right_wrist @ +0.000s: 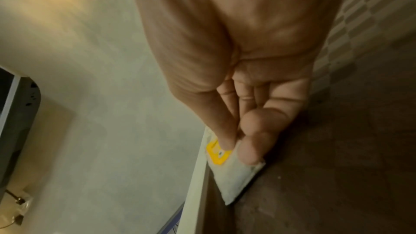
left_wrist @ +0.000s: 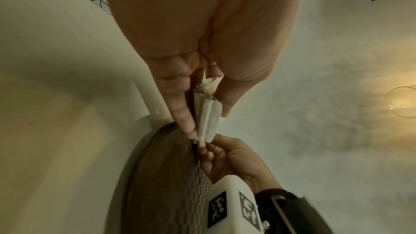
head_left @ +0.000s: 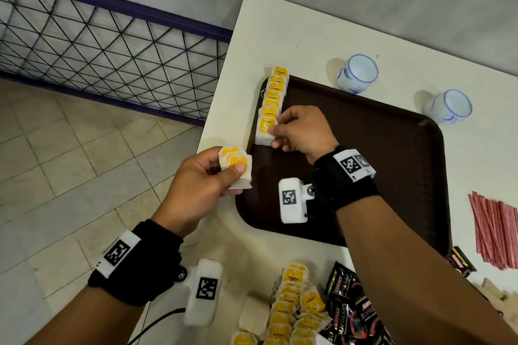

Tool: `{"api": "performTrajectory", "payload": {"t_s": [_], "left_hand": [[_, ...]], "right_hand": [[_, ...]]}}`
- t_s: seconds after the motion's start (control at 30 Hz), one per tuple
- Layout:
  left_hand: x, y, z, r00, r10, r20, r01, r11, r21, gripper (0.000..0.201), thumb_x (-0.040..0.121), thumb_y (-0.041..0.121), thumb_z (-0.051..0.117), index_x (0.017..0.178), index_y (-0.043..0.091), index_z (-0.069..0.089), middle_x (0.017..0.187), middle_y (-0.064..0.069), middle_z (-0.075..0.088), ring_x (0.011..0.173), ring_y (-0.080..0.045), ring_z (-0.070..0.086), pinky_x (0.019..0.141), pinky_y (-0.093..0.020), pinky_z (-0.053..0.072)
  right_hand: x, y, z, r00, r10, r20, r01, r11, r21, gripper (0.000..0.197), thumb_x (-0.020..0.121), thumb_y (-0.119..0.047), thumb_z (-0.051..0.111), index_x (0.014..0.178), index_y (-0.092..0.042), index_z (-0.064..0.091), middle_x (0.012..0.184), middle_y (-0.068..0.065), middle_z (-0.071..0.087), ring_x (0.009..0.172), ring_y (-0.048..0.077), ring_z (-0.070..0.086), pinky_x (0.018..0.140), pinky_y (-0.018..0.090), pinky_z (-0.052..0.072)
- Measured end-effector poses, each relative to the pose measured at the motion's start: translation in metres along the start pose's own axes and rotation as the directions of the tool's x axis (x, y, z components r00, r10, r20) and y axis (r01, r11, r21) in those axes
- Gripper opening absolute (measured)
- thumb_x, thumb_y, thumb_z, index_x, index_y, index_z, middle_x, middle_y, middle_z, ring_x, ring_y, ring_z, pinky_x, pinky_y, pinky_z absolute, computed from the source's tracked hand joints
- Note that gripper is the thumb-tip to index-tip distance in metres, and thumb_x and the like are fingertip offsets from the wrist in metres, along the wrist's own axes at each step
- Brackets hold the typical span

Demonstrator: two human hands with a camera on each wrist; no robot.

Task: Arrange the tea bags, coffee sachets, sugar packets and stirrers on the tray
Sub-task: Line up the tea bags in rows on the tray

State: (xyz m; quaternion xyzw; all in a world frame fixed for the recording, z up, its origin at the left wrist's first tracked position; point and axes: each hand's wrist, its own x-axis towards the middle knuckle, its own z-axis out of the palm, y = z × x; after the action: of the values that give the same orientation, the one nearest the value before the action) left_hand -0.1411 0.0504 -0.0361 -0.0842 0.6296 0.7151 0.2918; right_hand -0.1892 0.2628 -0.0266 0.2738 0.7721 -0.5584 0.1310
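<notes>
A dark brown tray (head_left: 392, 148) lies on the white table (head_left: 280, 42). Along its left rim runs a row of yellow-labelled tea bags (head_left: 273, 92). My right hand (head_left: 297, 131) pinches the nearest tea bag (head_left: 265, 131) of that row between thumb and fingers, low over the tray; the right wrist view shows this tea bag (right_wrist: 229, 170) at the tray's edge. My left hand (head_left: 207, 176) hovers just left of the tray, gripping a small stack of tea bags (head_left: 235, 165), seen edge-on as the stack (left_wrist: 208, 118) in the left wrist view.
Two blue-and-white cups (head_left: 357, 73) (head_left: 451, 106) stand behind the tray. Red stirrers (head_left: 496, 232) lie at the right. At the near edge sit a heap of tea bags (head_left: 294, 305) and black coffee sachets (head_left: 353, 311). A wire fence (head_left: 112, 50) borders the tiled floor on the left.
</notes>
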Motion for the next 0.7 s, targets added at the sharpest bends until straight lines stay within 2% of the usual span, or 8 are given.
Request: {"api": "performTrajectory", "payload": {"t_s": [0.2, 0.3, 0.4, 0.47, 0.53, 0.6, 0.7], "left_hand": [[-0.001, 0.002, 0.002, 1.000, -0.018, 0.008, 0.018, 1.000, -0.007, 0.020, 0.090, 0.013, 0.071, 0.110, 0.009, 0.072, 0.103, -0.015, 0.076, 0.095, -0.032, 0.075, 0.072, -0.034, 0.062], [-0.001, 0.004, 0.004, 1.000, -0.019, 0.013, 0.019, 1.000, -0.009, 0.020, 0.090, 0.012, 0.071, 0.109, 0.009, 0.072, 0.103, -0.015, 0.076, 0.094, -0.031, 0.075, 0.071, -0.033, 0.062], [0.000, 0.006, 0.006, 1.000, -0.015, 0.008, 0.015, 1.000, -0.005, 0.020, 0.089, 0.013, 0.071, 0.109, 0.010, 0.072, 0.102, -0.014, 0.076, 0.092, -0.030, 0.076, 0.069, -0.032, 0.062], [0.002, 0.007, 0.008, 1.000, -0.006, -0.009, 0.006, 1.000, 0.001, 0.018, 0.089, 0.013, 0.072, 0.107, 0.010, 0.072, 0.100, -0.014, 0.076, 0.091, -0.031, 0.076, 0.068, -0.033, 0.063], [0.003, 0.008, 0.010, 1.000, 0.014, -0.017, -0.014, 1.000, 0.013, 0.015, 0.089, 0.014, 0.073, 0.104, 0.012, 0.073, 0.097, -0.014, 0.076, 0.088, -0.032, 0.076, 0.066, -0.032, 0.062], [0.004, 0.009, 0.015, 1.000, 0.028, -0.003, -0.028, 0.999, 0.032, 0.016, 0.089, 0.016, 0.073, 0.104, 0.013, 0.074, 0.096, -0.011, 0.077, 0.086, -0.028, 0.076, 0.065, -0.031, 0.062], [0.002, 0.010, 0.020, 0.999, 0.034, 0.007, -0.034, 0.999, 0.021, 0.020, 0.088, 0.022, 0.073, 0.106, 0.012, 0.075, 0.094, -0.011, 0.077, 0.085, -0.025, 0.076, 0.064, -0.029, 0.062]], "right_hand": [[0.007, 0.003, 0.005, 0.998, -0.002, -0.055, -0.001, 0.998, -0.067, 0.021, 0.083, -0.002, 0.075, 0.079, -0.011, 0.056, 0.071, 0.017, 0.070, 0.054, 0.022, 0.068, 0.046, 0.027, 0.050], [0.005, 0.002, 0.005, 0.997, 0.009, -0.075, -0.014, 0.997, -0.070, 0.019, 0.084, -0.005, 0.075, 0.083, -0.009, 0.057, 0.074, 0.018, 0.071, 0.056, 0.023, 0.070, 0.045, 0.026, 0.049], [-0.013, 0.000, 0.001, 0.991, -0.076, -0.112, 0.065, 0.994, -0.092, 0.019, 0.084, -0.014, 0.077, 0.090, -0.003, 0.061, 0.076, 0.014, 0.073, 0.055, 0.018, 0.069, 0.043, 0.025, 0.046], [-0.033, 0.000, -0.001, 0.990, -0.135, -0.044, 0.135, 0.991, -0.018, 0.023, 0.084, -0.015, 0.079, 0.092, -0.001, 0.063, 0.076, 0.017, 0.070, 0.055, 0.020, 0.067, 0.041, 0.025, 0.043], [-0.053, 0.004, -0.001, 0.985, -0.142, 0.097, 0.132, 0.986, 0.106, 0.022, 0.083, -0.011, 0.079, 0.094, 0.000, 0.063, 0.077, 0.018, 0.066, 0.058, 0.023, 0.065, 0.040, 0.024, 0.042], [-0.066, 0.012, -0.001, 0.969, -0.149, 0.196, 0.123, 0.983, 0.137, 0.023, 0.084, -0.008, 0.078, 0.099, 0.003, 0.065, 0.078, 0.016, 0.067, 0.060, 0.021, 0.065, 0.042, 0.023, 0.043], [-0.072, 0.022, 0.003, 0.957, -0.192, 0.217, 0.157, 0.973, 0.169, 0.018, 0.086, -0.002, 0.075, 0.100, 0.004, 0.066, 0.075, 0.011, 0.068, 0.059, 0.018, 0.063, 0.043, 0.024, 0.040]]}}
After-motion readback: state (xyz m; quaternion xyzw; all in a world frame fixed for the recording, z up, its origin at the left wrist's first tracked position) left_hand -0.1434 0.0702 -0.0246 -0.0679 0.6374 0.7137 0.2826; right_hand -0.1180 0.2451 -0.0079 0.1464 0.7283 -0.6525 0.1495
